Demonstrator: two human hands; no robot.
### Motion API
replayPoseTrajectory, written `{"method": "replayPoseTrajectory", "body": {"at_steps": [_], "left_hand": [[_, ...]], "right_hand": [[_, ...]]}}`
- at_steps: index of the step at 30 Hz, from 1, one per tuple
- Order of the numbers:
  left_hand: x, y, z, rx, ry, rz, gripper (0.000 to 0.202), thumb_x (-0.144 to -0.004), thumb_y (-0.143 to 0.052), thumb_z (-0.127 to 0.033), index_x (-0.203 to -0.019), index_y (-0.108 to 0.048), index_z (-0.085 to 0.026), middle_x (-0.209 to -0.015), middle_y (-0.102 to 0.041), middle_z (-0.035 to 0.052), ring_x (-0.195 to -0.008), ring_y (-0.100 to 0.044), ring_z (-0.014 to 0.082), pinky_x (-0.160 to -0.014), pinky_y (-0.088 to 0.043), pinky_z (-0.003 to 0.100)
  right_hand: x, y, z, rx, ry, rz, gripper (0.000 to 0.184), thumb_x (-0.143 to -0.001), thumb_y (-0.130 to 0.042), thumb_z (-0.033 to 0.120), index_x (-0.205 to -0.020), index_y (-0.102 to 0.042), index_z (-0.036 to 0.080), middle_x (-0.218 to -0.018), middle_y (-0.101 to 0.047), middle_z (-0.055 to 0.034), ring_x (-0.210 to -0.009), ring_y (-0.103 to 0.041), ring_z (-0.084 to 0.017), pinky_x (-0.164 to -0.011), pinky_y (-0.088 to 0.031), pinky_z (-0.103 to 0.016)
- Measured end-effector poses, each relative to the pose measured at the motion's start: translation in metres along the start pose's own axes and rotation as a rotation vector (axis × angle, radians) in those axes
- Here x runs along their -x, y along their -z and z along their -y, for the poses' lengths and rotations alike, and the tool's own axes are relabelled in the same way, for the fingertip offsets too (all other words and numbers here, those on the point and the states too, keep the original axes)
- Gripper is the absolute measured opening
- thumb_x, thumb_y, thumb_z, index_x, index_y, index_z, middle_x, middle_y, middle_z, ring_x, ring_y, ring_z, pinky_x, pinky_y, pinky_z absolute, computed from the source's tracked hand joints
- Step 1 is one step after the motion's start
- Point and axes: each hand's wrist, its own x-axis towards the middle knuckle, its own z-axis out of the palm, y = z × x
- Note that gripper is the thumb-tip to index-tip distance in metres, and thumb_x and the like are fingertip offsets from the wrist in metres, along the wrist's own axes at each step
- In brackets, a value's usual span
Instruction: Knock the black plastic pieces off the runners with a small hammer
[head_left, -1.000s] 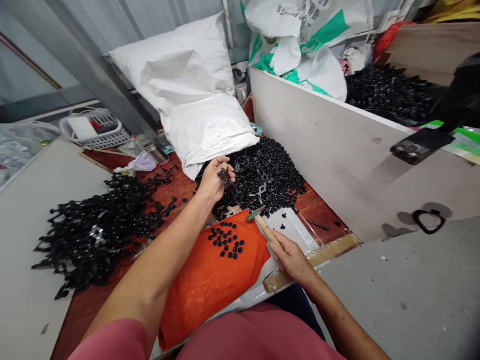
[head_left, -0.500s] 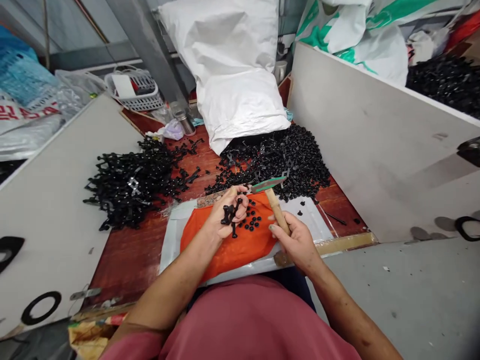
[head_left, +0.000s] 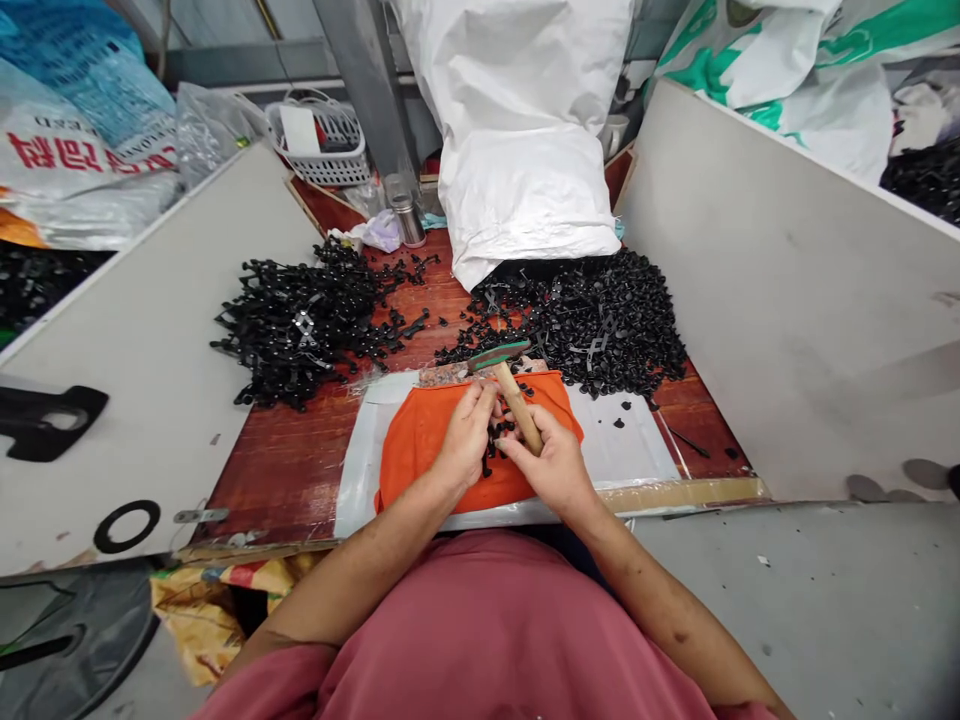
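My right hand (head_left: pixel 553 462) is wrapped round the wooden handle of a hammer (head_left: pixel 519 408). The hammer's green-edged head points up and to the left, above the orange cloth (head_left: pixel 420 440). Close beside it, my left hand (head_left: pixel 466 435) is closed on a small black plastic part (head_left: pixel 487 462), partly hidden by the fingers. Both hands are over the cloth, almost touching, with fingertips near the black part. Small black round pieces lie on the cloth, mostly covered by the hands and hammer.
A heap of black jointed parts (head_left: pixel 292 335) lies left on the red-brown table (head_left: pixel 285 460). Small black pieces (head_left: pixel 622 320) are piled right, below a white sack (head_left: pixel 532 190). Grey panels (head_left: pixel 765 290) flank the table. A basket (head_left: pixel 330 150) and metal flask (head_left: pixel 407 220) stand behind.
My hands have come together; the left has turned inward and the right has brought the hammer left towards it. The whole view has shifted slightly.
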Motion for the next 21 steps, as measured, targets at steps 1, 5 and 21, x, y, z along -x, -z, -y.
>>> {"method": "replayPoseTrajectory", "body": {"at_steps": [1, 5, 21], "left_hand": [[0.003, 0.001, -0.002, 0.015, -0.013, 0.045, 0.041, -0.086, -0.072, -0.057, -0.094, -0.059, -0.019, -0.074, -0.056, -0.0038, -0.064, -0.054, 0.0085, -0.058, -0.047, 0.018], [0.015, 0.010, -0.014, 0.129, 0.054, 0.237, 0.048, -0.092, -0.068, -0.054, -0.126, -0.051, -0.024, -0.092, -0.067, -0.0009, -0.067, -0.060, 0.0106, -0.065, -0.055, 0.024], [0.024, 0.032, -0.023, -0.599, -0.329, 0.287, 0.030, -0.094, -0.064, -0.036, -0.120, -0.065, -0.022, -0.125, -0.061, 0.0089, -0.106, -0.062, 0.0217, -0.096, -0.055, 0.040]], "right_hand": [[-0.001, 0.000, -0.003, -0.055, -0.033, -0.009, 0.022, -0.078, -0.076, 0.032, -0.096, -0.067, 0.021, -0.076, -0.067, 0.0033, -0.066, -0.060, -0.014, -0.064, -0.051, -0.025], [-0.003, 0.007, -0.007, -0.167, -0.136, -0.013, 0.027, -0.082, -0.072, 0.044, -0.091, -0.063, 0.021, -0.069, -0.069, 0.0036, -0.038, -0.042, -0.007, -0.035, -0.034, -0.021], [0.005, 0.021, -0.001, -0.283, -0.242, 0.095, 0.037, -0.075, -0.079, 0.046, -0.095, -0.065, 0.018, -0.065, -0.068, 0.0042, -0.033, -0.040, -0.004, -0.031, -0.026, -0.019]]}}
